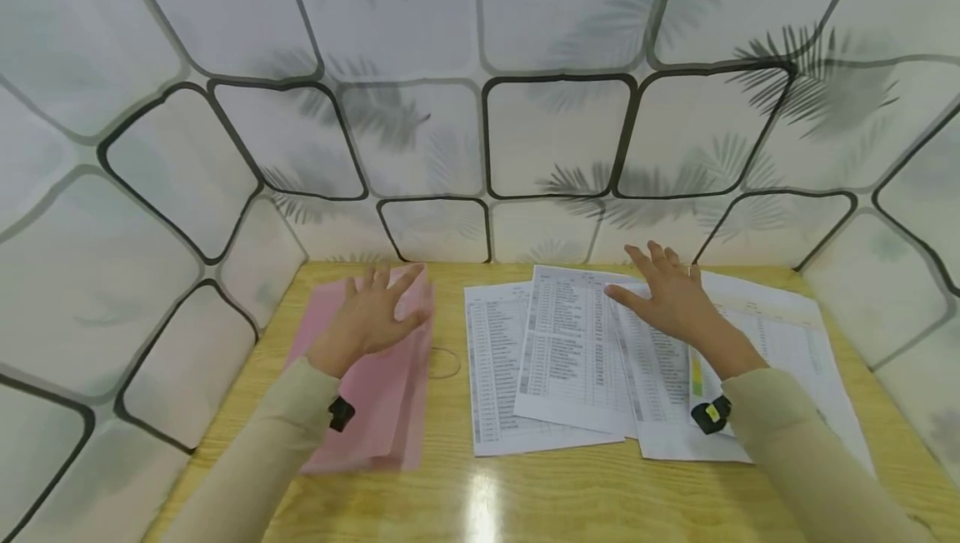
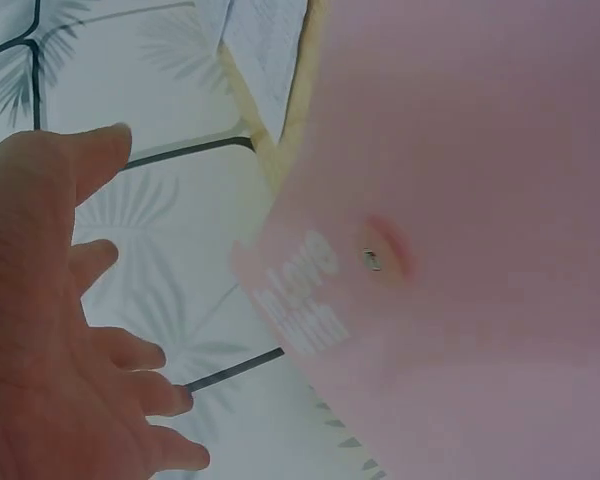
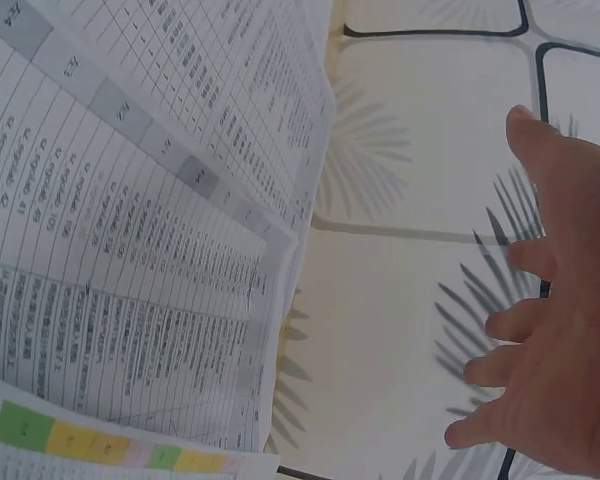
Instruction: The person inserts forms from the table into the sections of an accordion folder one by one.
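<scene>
A pink plastic folder (image 1: pixel 367 410) lies at the left of the wooden table, with white lettering and a snap button (image 2: pixel 371 259) in the left wrist view. Over its upper part my left hand (image 1: pixel 367 318) is held with fingers spread, holding nothing. On the right, my right hand (image 1: pixel 670 297) hovers above overlapping printed sheets, fingers apart and nothing gripped. These include a left sheet (image 1: pixel 495 410), a middle sheet (image 1: pixel 573 343) and a sheet (image 1: pixel 663 435) below my right wrist. Another page shows a coloured header strip (image 3: pixel 100 445), partly hidden by my forearm in the head view.
A thin loop (image 1: pixel 445 362) lies beside the folder's right edge. Wide sheets (image 1: pixel 810 360) spread to the right side of the table (image 1: pixel 450 501). Patterned panels (image 1: pixel 558 139) with dark outlines and leaf prints enclose the table at the back and both sides.
</scene>
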Demonstrator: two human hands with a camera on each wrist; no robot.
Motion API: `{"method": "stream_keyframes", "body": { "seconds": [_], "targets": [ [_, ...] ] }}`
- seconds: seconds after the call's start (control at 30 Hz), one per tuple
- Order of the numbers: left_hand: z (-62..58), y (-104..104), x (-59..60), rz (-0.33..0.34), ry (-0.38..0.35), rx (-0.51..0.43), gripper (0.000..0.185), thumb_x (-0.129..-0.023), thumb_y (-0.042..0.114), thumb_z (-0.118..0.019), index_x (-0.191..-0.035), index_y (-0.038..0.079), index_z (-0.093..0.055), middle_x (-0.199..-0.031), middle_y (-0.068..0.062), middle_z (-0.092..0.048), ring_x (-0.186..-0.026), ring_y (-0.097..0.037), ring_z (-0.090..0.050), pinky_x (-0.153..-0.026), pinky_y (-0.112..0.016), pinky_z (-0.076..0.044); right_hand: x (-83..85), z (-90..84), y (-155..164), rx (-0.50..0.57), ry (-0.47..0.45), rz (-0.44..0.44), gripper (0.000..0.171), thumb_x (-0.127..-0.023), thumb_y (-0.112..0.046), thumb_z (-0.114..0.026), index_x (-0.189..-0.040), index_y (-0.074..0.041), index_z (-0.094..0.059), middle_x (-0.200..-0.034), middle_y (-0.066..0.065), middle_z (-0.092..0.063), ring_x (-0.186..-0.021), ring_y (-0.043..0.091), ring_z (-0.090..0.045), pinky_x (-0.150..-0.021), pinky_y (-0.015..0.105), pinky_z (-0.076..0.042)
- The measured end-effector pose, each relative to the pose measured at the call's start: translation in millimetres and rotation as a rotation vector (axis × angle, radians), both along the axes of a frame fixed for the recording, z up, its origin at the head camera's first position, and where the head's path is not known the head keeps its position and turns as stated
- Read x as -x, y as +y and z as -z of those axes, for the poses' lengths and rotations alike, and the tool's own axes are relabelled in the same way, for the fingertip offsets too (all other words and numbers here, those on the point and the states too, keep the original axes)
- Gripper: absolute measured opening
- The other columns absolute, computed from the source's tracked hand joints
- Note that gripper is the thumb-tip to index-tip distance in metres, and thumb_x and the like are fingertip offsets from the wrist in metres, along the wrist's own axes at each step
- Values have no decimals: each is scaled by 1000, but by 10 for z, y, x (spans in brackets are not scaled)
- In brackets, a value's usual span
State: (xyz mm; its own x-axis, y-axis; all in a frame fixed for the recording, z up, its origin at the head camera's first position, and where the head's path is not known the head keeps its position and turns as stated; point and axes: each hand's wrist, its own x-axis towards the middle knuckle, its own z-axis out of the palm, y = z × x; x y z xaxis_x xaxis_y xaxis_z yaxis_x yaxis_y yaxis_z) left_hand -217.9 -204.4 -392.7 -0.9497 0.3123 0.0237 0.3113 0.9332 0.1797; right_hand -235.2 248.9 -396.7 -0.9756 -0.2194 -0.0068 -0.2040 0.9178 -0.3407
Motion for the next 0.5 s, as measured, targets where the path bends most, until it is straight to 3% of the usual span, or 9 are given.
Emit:
{"method": "stream_keyframes", "body": {
  "seconds": [0.17, 0.5],
  "targets": [
    [68, -34, -66, 12, -82, 1, 76, -104, 51, -57, -168, 22, -30, -167, -39, -21, -152, -62, -25, -116, -82, -17, -63, 45, -182, 28, 0, -45, 95, -101, -68, -53, -169, -10, -20, -172, 33, -9, -157, 59, -7, -115, 84, -4],
    [277, -77, -200, 10, -112, 12, 78, -103, 54, -57, -168, 21, -30, -166, -40, -22, -147, -67, -29, -115, -81, -21, -133, 229, -697, 88, -15, -165, 93, -100, -64, -59, -169, -13, -24, -173, 31, -13, -158, 56, -10, -118, 81, -5]
  ]
}}
